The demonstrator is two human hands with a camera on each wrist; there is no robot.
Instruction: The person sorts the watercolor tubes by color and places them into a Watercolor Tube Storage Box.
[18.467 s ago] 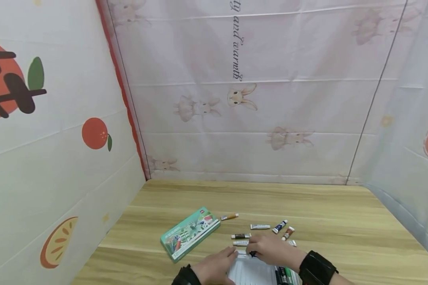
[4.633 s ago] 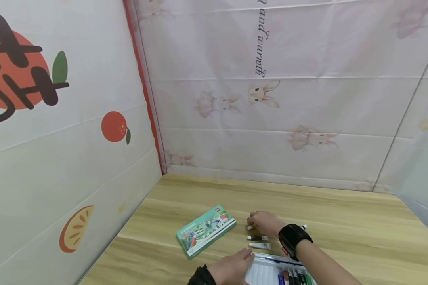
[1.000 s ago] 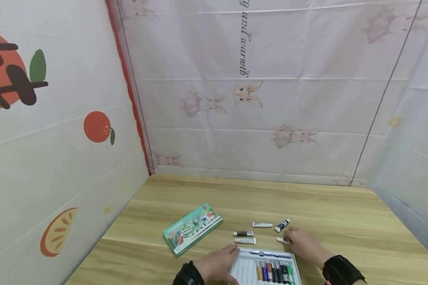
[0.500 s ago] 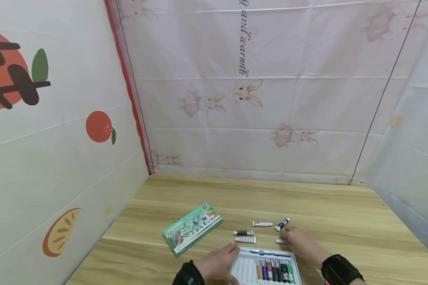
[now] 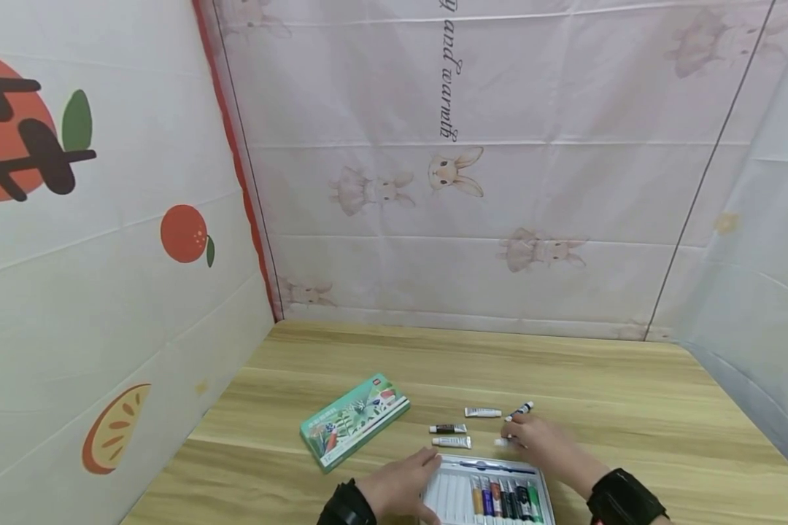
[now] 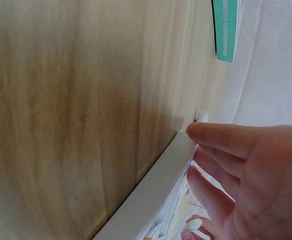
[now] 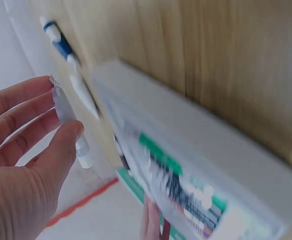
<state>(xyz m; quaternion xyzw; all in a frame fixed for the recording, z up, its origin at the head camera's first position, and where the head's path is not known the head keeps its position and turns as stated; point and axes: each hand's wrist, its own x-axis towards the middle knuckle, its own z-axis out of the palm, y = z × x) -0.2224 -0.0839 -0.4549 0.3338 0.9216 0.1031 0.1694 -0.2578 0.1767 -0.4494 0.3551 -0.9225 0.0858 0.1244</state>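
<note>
Your left hand (image 5: 400, 483) lay low in the head view, near 6 o'clock, with its left thumb (image 5: 427, 513) set apart towards 4 o'clock. Its left fingers (image 6: 225, 138), nearly straight, pointed to 9 o'clock in the left wrist view. Your right hand (image 5: 543, 442) lay apart from it, between 2 and 3 o'clock, and pointed to 10 o'clock from the right wrist (image 5: 587, 472). Your right thumb (image 7: 63, 142) opposed the right fingers (image 7: 21, 93) in a pinch.

High head view, close wrist views, shared tray (image 5: 451, 496)
</note>
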